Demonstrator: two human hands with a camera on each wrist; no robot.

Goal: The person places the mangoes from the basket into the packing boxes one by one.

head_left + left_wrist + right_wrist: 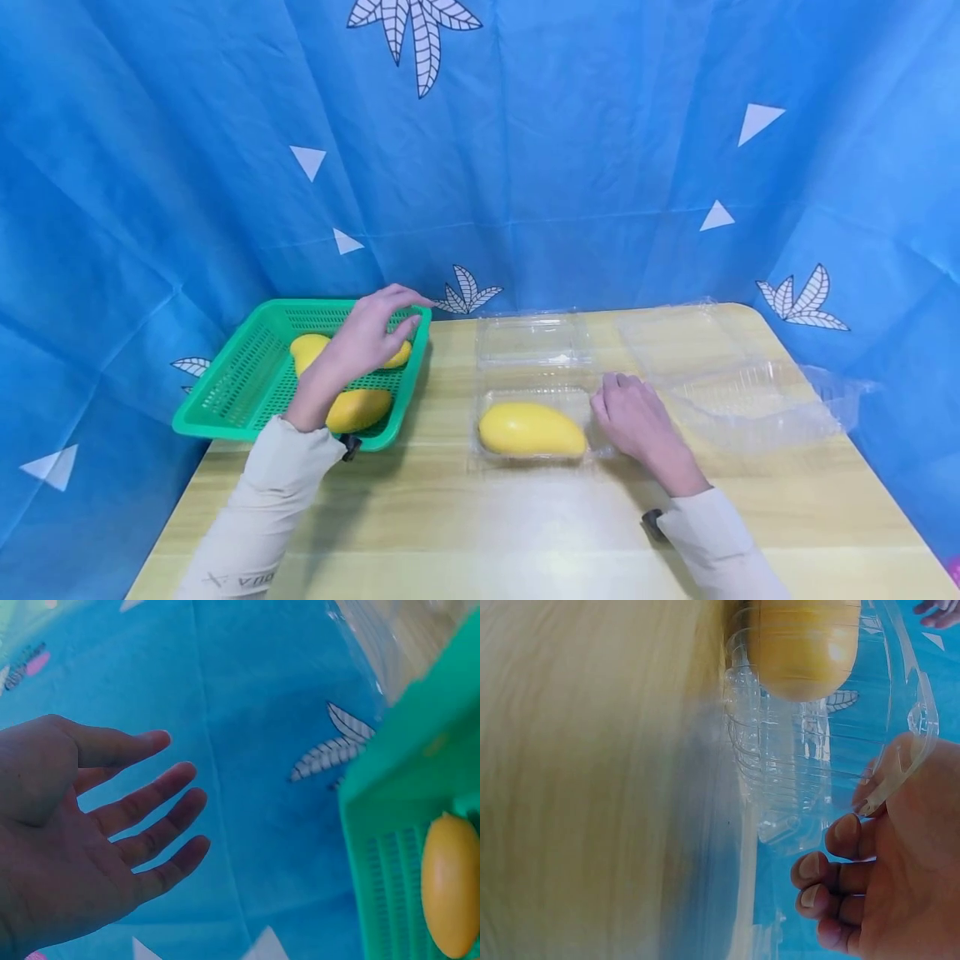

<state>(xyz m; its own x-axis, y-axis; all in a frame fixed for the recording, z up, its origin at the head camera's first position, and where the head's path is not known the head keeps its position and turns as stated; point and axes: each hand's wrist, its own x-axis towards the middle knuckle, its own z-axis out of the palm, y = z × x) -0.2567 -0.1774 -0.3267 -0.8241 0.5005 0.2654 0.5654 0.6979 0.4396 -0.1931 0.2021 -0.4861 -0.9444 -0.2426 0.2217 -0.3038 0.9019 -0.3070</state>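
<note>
My left hand [363, 337] hovers above the green basket [225, 429], fingers loosely extended and holding nothing. In the left wrist view its fingers [161, 799] are spread apart, away from the basket wall. Yellow mangoes lie in the basket, including one at the front [358, 410] and another at the left [306, 350], partly covered by the hand and wrist. At the table's middle, an open clear plastic clamshell box [491, 396] holds one yellow mango [531, 430]. My right hand [636, 417] pinches the box's right rim [900, 776] between thumb and finger.
The box's clear lid [534, 340] lies folded back behind it. Another open clear plastic box [757, 400] stands to the right on the wooden table [555, 542]. A blue patterned curtain [562, 167] hangs close behind and at both sides.
</note>
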